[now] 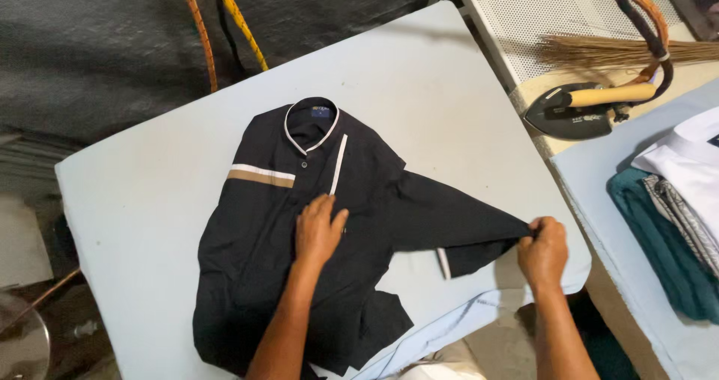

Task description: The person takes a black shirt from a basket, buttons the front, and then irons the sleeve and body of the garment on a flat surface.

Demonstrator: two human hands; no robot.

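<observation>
A black shirt [277, 253] with white collar trim and a white and tan chest stripe lies face up on a pale blue padded table [150, 200]. My left hand [317, 230] presses flat on the shirt's chest, fingers together, holding nothing. My right hand [544, 250] pinches the edge of the shirt's right side, pulled out to a point near the table's right edge. A sleeve cuff with white trim [443, 263] shows beneath the stretched fabric.
A black iron with a tan handle [584, 107] rests at the upper right beside a straw broom [622, 49]. Folded clothes, white and teal [674, 215], are stacked on a second surface at right. Orange and yellow cords [225, 28] hang behind the table.
</observation>
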